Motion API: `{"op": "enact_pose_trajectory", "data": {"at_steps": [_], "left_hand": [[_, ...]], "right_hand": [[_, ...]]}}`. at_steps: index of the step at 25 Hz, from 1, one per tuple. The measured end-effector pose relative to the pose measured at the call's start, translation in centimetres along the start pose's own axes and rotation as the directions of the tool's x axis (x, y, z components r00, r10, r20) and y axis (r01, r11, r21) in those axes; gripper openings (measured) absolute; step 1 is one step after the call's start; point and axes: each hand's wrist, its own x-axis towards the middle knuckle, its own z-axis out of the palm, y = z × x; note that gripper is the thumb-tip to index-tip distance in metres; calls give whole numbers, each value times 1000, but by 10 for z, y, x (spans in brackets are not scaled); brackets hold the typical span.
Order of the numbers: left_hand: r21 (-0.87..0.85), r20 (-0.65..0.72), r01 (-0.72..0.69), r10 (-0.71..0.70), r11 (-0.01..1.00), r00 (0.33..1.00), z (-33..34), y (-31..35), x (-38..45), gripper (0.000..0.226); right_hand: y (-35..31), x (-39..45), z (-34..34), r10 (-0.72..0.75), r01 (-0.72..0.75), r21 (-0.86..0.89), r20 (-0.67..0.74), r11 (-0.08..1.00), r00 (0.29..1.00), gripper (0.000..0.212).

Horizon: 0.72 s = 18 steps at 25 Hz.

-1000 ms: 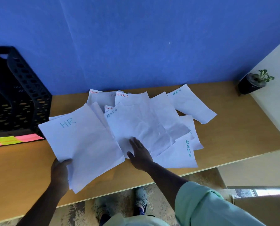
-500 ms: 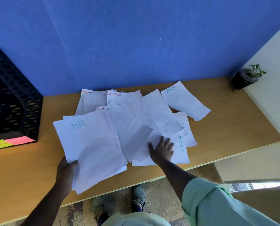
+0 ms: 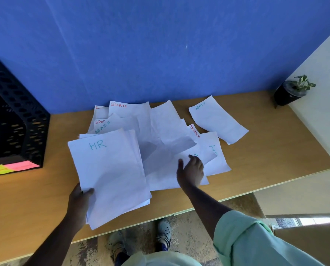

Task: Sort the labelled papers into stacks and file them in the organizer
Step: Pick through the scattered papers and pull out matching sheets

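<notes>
Black organizer, sticky notes inside

The papers are white, with "HR" and "ADMIN" lettered in teal and "SPORTS" and "FINANCE" in red. They lie on a tan wood-tone desk against a solid blue wall, beside a black organizer perforated with rows of holes, with yellow and pink notes at its base. A green plant sits in a black pot, and the sleeve is pale mint green.
</notes>
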Motion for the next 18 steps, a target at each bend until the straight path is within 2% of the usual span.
{"op": "enact_pose_trajectory", "data": {"at_steps": [2, 4, 5, 6, 7, 9, 12, 14, 17, 18], "left_hand": [[3, -4, -6, 6, 1000, 1000, 0, -4, -2, 40], [7, -22, 4, -3, 1000, 1000, 2, -6, -4, 40], [8, -33, 13, -13, 1000, 999, 4, -8, -5, 40], [15, -43, 21, -20, 1000, 999, 6, -9, -5, 39], [23, -51, 26, -25, 999, 998, 9, -11, -6, 39], [35, -53, 30, -28, 999, 998, 16, -12, -7, 38], [40, -13, 12, -11, 999, 1000, 24, -11, -9, 38], [62, 21, -12, 11, 998, 1000, 27, -10, -10, 37], [96, 56, -22, 16, 995, 998, 28, -8, -14, 34], [98, 66, -30, 24, 995, 998, 29, -7, -14, 33]], "right_hand": [[15, 18, -16, 274, -267, 81, -86, 960, 958, 53], [32, 35, -32, 586, -560, 270, -23, 783, 810, 55], [42, 41, -37, 677, -646, 356, 50, 675, 734, 55], [49, 45, -39, 708, -686, 400, 118, 608, 696, 54], [54, 46, -41, 699, -694, 412, 170, 590, 695, 53], [64, 49, -42, 651, -670, 455, 228, 586, 724, 49], [76, 52, -49, 568, -615, 597, 300, 514, 766, 39], [82, 59, -51, 569, -630, 559, 310, 538, 761, 37], [78, 65, -51, 626, -682, 492, 305, 541, 717, 28], [74, 66, -51, 618, -644, 516, 253, 564, 744, 24]]}}
